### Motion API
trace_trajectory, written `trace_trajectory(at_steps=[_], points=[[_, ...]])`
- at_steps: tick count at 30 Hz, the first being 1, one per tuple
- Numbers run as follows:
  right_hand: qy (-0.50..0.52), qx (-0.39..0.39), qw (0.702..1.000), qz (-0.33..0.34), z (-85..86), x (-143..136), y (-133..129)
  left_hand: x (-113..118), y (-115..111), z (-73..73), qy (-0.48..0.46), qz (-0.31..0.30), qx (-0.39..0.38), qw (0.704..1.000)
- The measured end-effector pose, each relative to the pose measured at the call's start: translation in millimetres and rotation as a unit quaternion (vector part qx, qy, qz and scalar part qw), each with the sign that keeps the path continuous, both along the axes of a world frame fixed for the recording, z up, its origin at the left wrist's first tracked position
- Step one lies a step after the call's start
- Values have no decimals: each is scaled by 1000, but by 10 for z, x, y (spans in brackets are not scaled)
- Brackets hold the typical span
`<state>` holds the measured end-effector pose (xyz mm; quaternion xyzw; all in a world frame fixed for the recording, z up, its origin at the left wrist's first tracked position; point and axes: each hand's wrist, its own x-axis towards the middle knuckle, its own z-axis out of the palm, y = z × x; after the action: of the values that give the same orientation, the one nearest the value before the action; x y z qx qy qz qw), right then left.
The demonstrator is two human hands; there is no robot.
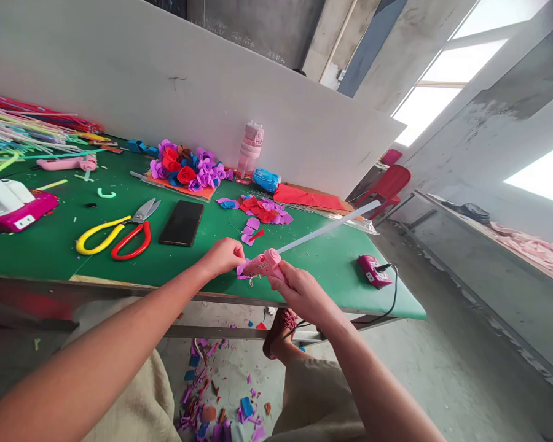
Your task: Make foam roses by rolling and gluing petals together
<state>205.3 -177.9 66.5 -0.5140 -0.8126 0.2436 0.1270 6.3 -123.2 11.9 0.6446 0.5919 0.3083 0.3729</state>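
My right hand (299, 287) grips a pink hot glue gun (266, 263) by its handle, with a long translucent glue stick (329, 227) jutting from its back toward the upper right. The gun's nozzle points left, at a small purple paper piece (242, 269) near the table's front edge. My left hand (225, 255) is closed in a pinch on that piece, close beside the nozzle. Just beyond lie loose purple and red petal pieces (262, 210). Finished-looking paper flowers (188, 169) in purple, red and blue are heaped farther back on an orange sheet.
Scissors (120, 230) with yellow and red handles and a black phone (181, 223) lie left of my hands. A pink bottle (249, 152) stands at the back. A magenta power box (374, 272) with a black cord sits right. Paper scraps (207, 414) litter the floor.
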Motion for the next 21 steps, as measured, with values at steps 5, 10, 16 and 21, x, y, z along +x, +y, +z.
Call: trace_trajectory(at_steps=[5,10,16,21], points=[[-20,6,1000,4,25,-13,1,-2,3,3,6,-2,-2,1000],[-18,3,1000,11,65,-34,-13,1,3,3,21,-8,-9,1000],[-37,2,999,11,99,-63,-15,3,-1,5,26,-10,-11,1000],[-51,9,999,10,116,-60,-17,0,6,-5,25,-9,-10,1000]])
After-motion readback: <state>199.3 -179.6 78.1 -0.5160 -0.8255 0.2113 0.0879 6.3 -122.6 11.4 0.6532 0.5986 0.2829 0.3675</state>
